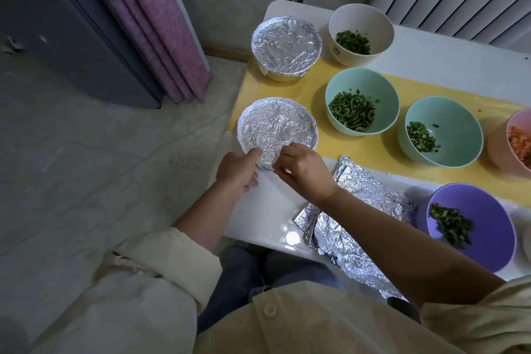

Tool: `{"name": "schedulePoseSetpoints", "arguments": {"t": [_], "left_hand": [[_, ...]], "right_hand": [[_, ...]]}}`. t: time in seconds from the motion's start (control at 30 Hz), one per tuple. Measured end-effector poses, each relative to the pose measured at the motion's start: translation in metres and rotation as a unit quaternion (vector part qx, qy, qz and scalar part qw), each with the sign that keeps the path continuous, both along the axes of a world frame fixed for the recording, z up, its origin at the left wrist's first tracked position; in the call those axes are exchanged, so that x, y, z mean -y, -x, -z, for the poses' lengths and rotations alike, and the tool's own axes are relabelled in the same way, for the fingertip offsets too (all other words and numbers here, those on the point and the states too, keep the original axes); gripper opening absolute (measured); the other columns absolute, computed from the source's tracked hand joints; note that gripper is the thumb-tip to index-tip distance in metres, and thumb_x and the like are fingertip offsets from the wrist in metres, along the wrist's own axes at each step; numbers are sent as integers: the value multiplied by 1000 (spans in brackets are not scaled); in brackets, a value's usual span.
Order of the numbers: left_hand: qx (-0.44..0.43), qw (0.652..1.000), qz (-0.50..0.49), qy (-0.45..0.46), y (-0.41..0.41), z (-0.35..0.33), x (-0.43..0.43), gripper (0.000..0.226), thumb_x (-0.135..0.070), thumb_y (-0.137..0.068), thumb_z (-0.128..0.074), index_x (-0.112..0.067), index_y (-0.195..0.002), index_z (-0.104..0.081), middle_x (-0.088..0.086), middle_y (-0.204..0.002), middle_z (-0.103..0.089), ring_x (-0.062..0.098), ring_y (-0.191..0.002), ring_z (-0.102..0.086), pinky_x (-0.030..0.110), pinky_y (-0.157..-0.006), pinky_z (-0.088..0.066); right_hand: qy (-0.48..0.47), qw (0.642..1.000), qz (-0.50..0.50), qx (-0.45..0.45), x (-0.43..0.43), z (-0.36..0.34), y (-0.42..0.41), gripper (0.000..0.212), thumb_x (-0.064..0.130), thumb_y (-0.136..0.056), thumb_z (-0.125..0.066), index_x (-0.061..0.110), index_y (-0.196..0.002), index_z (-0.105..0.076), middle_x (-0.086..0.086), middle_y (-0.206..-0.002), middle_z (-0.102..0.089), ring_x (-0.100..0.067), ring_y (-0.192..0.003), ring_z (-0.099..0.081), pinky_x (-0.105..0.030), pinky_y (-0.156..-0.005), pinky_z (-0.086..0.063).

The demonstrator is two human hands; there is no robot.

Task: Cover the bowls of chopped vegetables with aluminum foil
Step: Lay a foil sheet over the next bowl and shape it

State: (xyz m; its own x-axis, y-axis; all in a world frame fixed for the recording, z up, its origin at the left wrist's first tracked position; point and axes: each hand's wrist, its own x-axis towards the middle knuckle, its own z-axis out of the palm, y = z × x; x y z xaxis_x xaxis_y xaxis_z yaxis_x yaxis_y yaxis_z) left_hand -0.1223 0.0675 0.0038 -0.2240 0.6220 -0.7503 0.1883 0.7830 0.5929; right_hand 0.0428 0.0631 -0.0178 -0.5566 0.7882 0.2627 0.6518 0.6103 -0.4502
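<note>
Two foil-covered bowls, near bowl [277, 123] and far bowl [286, 44] at its 12 o'clock; five open toward 3 o'clock: white bowl [373, 19], teal bowl [376, 80], second teal bowl [462, 123] and purple bowl [491, 224] with chopped greens, pink bowl [517, 121] with orange bits; my left hand [238, 171] and right hand [306, 172] both pinch near bowl's rim at 6 o'clock.

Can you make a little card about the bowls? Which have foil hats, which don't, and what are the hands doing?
Foil on: near foil-covered bowl, far foil-covered bowl
No foil yet: cream bowl, teal bowl, second teal bowl, pink bowl, purple bowl
Inside: chopped greens; orange bits in the pink bowl
Hands: left hand grips the near bowl's foil edge; right hand pinches it
Spare foil: crumpled, on the table
</note>
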Motion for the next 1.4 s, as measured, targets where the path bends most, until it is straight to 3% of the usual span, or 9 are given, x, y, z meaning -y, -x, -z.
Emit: {"name": "schedulePoseSetpoints", "arguments": {"t": [0.1, 0.2, 0.3, 0.43, 0.57, 0.73, 1.0, 1.23, 1.4], "left_hand": [[-45, 997, -36, -51, -5, 4, 13, 34, -40, -77, -71, -8, -63, -68, 3, -58, -70, 21, -53, -67, 33, -68, -53], [-81, 993, -42, -74, -7, 4, 16, 28, -34, -71, -64, -13, -53, -70, 1, -56, -71, 24, -61, -73, 38, -77, -60], [-102, 991, -10, -82, -7, 8, 10, 31, -33, -63, -53, -8, -61, -71, 5, -61, -72, 29, -67, -73, 45, -78, -60], [-88, 993, -15, -76, -5, 5, 6, 33, -37, -73, -58, -10, -59, -70, 6, -61, -72, 28, -67, -73, 48, -78, -61], [-102, 989, -42, -102, -2, 5, 14, 33, -48, -69, -61, -21, -51, -69, 0, -59, -72, 27, -68, -73, 43, -78, -60], [-174, 975, -46, -130, -9, 6, 19, 24, -39, -83, -67, -20, -72, -76, -4, -74, -75, 23, -77, -73, 31, -78, -55], [-49, 981, -175, -72, -14, 3, 13, 26, -20, -74, -77, -18, -50, -67, 2, -56, -70, 24, -60, -71, 46, -79, -61], [8, 976, -214, -47, -13, -1, 5, 18, -10, -77, -74, -8, -61, -67, 7, -64, -69, 25, -58, -63, 33, -61, -58], [-17, 978, -203, -48, -12, -2, 3, 19, -8, -72, -72, -7, -54, -66, 10, -60, -68, 24, -51, -59, 34, -63, -60]], "right_hand": [[-2, 1000, 11, 2, -1, 1, 7, 11, 7, -79, -70, 8, -70, -64, -6, -70, -56, -29, -68, -55, -34, -59, -41], [4, 1000, 17, 6, -2, 1, 12, 12, 5, -78, -69, 7, -68, -63, -7, -69, -55, -29, -67, -55, -34, -55, -43], [10, 1000, 26, 14, -2, 3, 17, 11, 5, -76, -67, 7, -66, -62, -7, -68, -54, -29, -67, -54, -36, -55, -43], [12, 999, 43, 15, -3, 0, 18, 11, 5, -75, -65, 7, -65, -60, -7, -67, -54, -29, -66, -53, -32, -57, -34], [5, 998, 52, 19, -4, -3, 20, 11, 3, -71, -67, 8, -64, -60, -6, -66, -54, -29, -65, -53, -31, -56, -32], [-4, 998, 63, 15, -6, -4, 23, 13, 3, -69, -71, 8, -63, -60, -7, -65, -54, -30, -64, -54, -33, -51, -37], [-5, 998, 70, 4, -7, -1, 30, 14, 0, -68, -69, 7, -61, -60, -8, -63, -53, -30, -61, -54, -30, -45, -39], [-11, 997, 71, 1, -10, -2, 30, 11, 2, -67, -67, 7, -60, -60, -8, -62, -54, -29, -59, -56, -28, -46, -37], [-3, 997, 71, 6, -8, 3, 33, 10, 2, -67, -64, 7, -59, -60, -8, -62, -53, -30, -59, -55, -30, -44, -40]]}}
